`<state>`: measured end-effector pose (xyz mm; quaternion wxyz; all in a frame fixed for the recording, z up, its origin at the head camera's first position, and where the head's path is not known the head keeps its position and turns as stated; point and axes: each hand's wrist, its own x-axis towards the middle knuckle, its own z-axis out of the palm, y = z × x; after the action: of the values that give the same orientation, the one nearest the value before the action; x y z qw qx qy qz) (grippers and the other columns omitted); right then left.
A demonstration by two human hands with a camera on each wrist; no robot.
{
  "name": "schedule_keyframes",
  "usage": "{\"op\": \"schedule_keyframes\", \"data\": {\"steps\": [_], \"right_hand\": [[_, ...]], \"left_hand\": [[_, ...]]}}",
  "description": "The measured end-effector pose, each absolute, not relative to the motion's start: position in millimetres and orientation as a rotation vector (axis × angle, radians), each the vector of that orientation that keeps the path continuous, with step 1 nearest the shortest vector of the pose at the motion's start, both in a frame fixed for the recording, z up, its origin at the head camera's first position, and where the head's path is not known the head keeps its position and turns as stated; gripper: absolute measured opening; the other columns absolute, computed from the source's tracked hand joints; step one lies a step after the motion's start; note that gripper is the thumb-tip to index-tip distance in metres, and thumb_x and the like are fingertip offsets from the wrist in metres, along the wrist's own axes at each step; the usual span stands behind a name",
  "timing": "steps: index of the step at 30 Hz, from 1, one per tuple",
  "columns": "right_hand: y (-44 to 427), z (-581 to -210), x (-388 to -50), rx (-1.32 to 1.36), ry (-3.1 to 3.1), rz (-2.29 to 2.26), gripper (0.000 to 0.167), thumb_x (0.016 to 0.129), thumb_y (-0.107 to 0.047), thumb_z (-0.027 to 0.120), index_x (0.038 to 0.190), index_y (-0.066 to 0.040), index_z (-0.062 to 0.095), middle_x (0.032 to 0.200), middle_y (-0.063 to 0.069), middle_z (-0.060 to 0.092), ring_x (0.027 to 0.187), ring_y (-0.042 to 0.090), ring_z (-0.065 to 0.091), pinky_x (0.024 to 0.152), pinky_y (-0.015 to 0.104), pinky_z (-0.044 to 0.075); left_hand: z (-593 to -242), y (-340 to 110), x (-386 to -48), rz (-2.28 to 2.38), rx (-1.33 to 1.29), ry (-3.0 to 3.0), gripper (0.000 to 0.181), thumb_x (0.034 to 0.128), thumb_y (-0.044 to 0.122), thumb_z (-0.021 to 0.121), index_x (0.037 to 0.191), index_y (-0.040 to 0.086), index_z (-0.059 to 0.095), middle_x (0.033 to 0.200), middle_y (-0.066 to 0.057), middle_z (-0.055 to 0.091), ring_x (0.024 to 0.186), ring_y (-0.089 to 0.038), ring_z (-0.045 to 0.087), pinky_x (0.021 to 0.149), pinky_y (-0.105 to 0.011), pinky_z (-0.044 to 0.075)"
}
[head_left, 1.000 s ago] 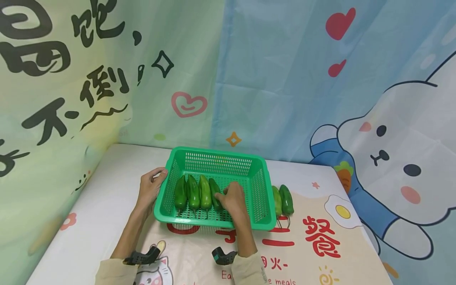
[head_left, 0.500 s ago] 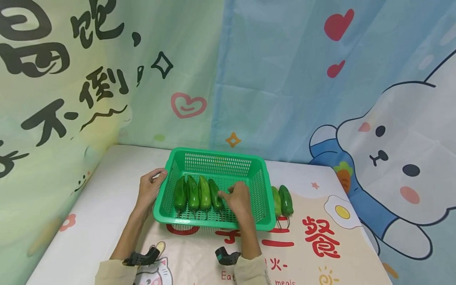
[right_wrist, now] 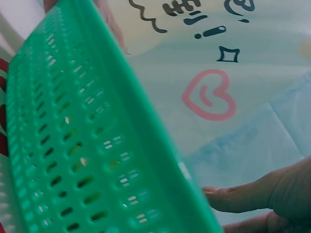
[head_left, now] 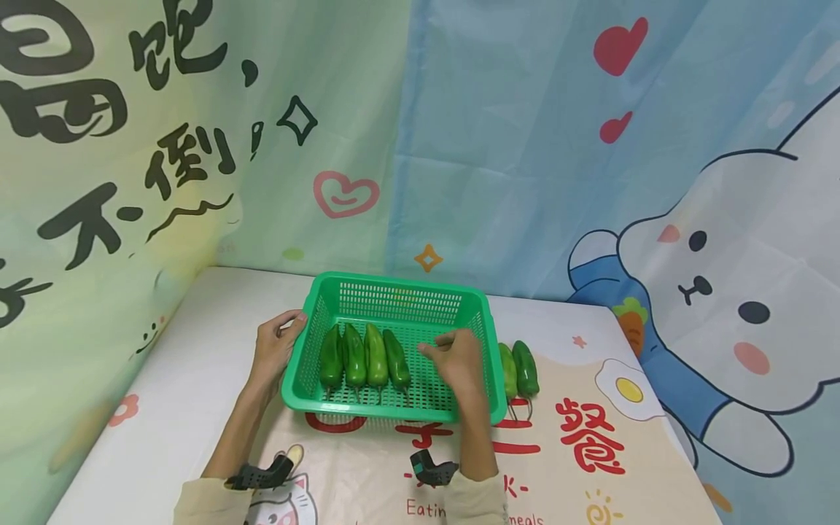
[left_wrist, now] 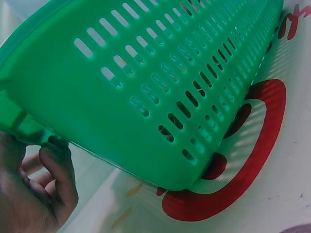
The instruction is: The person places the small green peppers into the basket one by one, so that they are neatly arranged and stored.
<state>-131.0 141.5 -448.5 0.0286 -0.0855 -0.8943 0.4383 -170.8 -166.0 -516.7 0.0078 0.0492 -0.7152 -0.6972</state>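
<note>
L hand: thumb and fingers pinch left rim of green basket | R hand: over basket's right half, narrow thumb-finger gap, empty | four green peppers: side by side inside, left of R hand, stems nearward | two more peppers: on table, just right of basket

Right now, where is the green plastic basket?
In the head view's lower middle, the green plastic basket sits on the table, with the left hand at its left rim and two green chili peppers just outside its right wall.
</note>
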Motion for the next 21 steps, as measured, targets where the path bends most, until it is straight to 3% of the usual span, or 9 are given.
{"op": "schedule_keyframes", "data": {"steps": [21], "right_hand": [[175, -421, -122, -0.387, -2.609, 1.385, 0.033, 0.101, -0.014, 0.081, 0.124, 0.008, 0.077, 0.118, 0.029, 0.077, 0.113, 0.044, 0.074, 0.096, 0.056, 0.065]], "left_hand": [[-517, -166, -171, -2.183, 0.152, -2.236, 0.048, 0.1159, 0.033, 0.057, 0.147, -0.003, 0.062, 0.107, -0.007, 0.085, 0.078, -0.003, 0.079, 0.071, -0.022, 0.068]]}}
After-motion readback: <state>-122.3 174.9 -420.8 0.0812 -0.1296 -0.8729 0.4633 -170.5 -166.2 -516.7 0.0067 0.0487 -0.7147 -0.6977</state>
